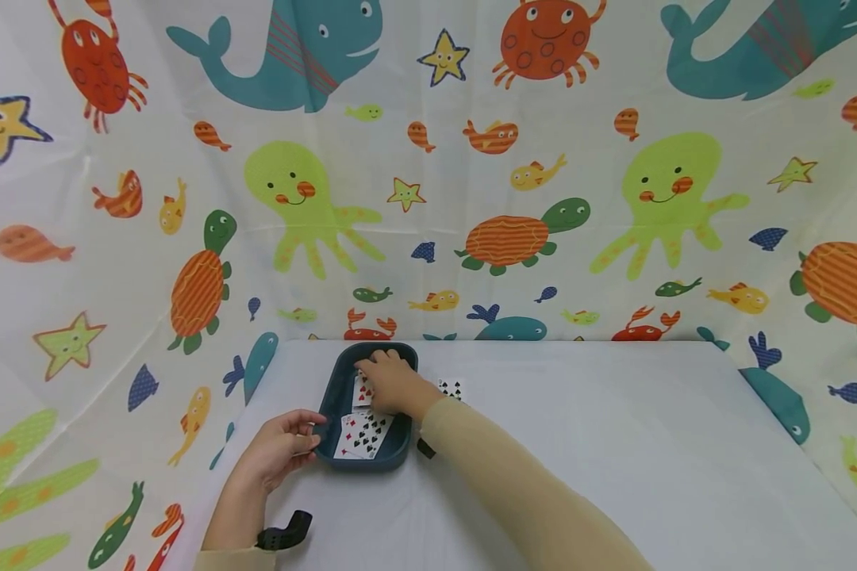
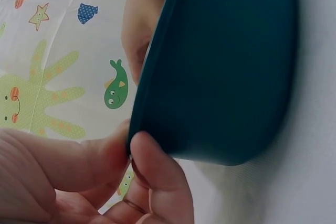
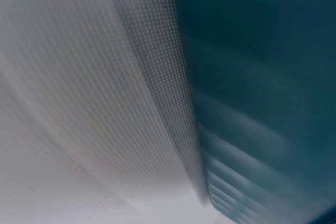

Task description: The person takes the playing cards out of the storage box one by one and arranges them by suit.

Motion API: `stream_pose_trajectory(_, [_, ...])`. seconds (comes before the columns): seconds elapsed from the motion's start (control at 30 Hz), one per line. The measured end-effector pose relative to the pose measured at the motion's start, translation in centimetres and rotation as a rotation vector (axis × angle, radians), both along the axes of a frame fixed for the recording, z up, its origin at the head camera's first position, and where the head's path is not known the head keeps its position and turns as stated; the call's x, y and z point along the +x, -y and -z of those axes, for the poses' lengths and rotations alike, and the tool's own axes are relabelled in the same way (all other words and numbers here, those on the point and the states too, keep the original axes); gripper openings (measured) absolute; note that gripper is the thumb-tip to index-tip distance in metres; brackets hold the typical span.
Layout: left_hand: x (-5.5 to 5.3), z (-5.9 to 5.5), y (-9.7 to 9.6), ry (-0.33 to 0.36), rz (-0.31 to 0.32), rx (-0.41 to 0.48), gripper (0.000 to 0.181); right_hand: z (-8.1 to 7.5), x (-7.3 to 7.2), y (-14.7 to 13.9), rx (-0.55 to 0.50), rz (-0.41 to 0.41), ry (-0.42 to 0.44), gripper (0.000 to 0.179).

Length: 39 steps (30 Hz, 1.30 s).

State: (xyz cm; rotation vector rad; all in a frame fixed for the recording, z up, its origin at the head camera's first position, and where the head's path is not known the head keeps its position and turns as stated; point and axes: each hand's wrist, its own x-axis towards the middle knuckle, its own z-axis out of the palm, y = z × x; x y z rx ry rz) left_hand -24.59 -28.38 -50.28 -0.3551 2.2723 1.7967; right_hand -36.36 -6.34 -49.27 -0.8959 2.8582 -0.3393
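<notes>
A pale cloth [image 1: 414,262] printed with whales, octopuses, turtles, crabs, fish and stars hangs behind the tray and to either side of it. The white tabletop [image 1: 600,428] carries the tray and spreads widest to its right. Two beige sleeves [image 1: 514,472] come in from the near side of the tray, the right one crossing the tabletop diagonally to reach it. The tray [image 1: 371,465] itself is dark blue, deep-walled and rounded at the corners. At its near left corner the left hand [image 1: 280,446] pinches the rim between thumb and finger. The right hand [image 1: 394,385] dips into the tray's far part, fingers bent down over the cards [image 1: 353,436] there; whether it grips one I cannot tell, and the right wrist view shows only the tray's ridged outer wall beside a blurred pale surface. In the tray's near part several cards lie face up and overlapping, with red diamonds and black pips; farther in, red hearts show beside the right hand. Just right of the tray, at least one black-pipped card [image 1: 451,386] lies on the tabletop, partly hidden by the right arm.
</notes>
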Motion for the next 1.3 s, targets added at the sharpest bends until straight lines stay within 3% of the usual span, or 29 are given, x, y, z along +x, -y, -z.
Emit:
stream_pose_trajectory(0.37, [0.2,0.1,0.0,0.017,-0.003,-0.009,0.037,0.2,-0.3,-0.3,-0.14,-0.038,0.014,0.081])
stream_pose_trajectory(0.6, [0.1,-0.2,0.0,0.023,0.014,-0.003,0.037,-0.5,0.1,-1.3,-0.209,-0.046,0.053,0.084])
stream_pose_trajectory(0.93, [-0.1,-0.4,0.2,0.022,0.031,0.008,0.038,-1.9,1.2,-4.8,-0.315,-0.07,0.154,0.083])
stream_pose_trajectory(1.3, [-0.2,0.0,0.3,0.014,0.018,0.003,0.038,-2.0,1.2,-9.5,-0.367,-0.024,0.138,0.083])
